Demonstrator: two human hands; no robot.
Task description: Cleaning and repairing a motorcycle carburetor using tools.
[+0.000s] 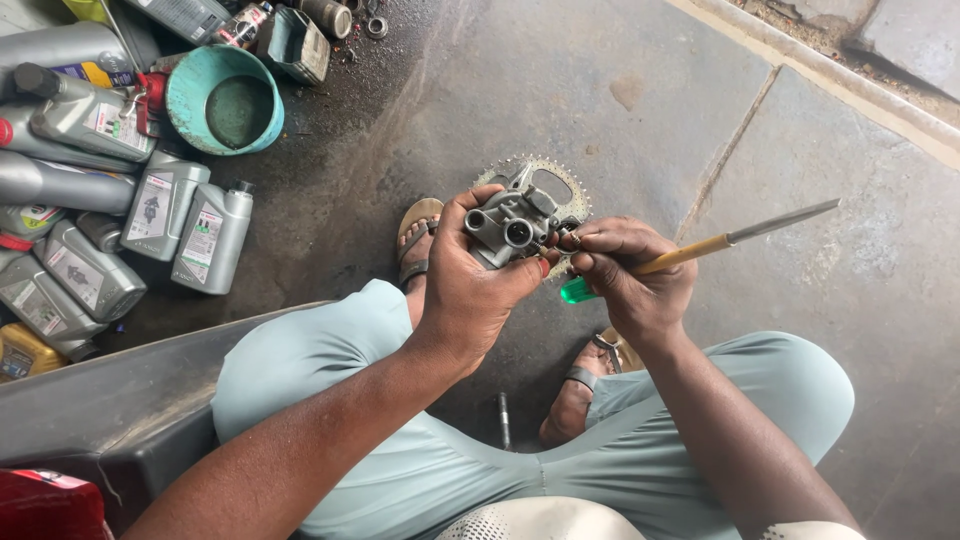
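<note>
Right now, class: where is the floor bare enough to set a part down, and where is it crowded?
Bare: the concrete floor between the teal bowl and the stone kerb, above the sprocket. Crowded: the grey oil bottles at upper left.

Matt grey cast-metal part (512, 228), toothed steel sprocket (560, 180), glossy green plastic handle (576, 291), rough stained concrete floor (600, 90)

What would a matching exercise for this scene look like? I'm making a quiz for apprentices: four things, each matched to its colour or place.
Things:
1. metal part
2. screwdriver
3. bowl
4. sprocket

Descriptions:
A. teal, round, among grey bottles
B. toothed ring on the floor under the hands
C. grey, held in the left hand
D. green handle, in the right hand

Pairs: 1-C, 2-D, 3-A, 4-B
</note>
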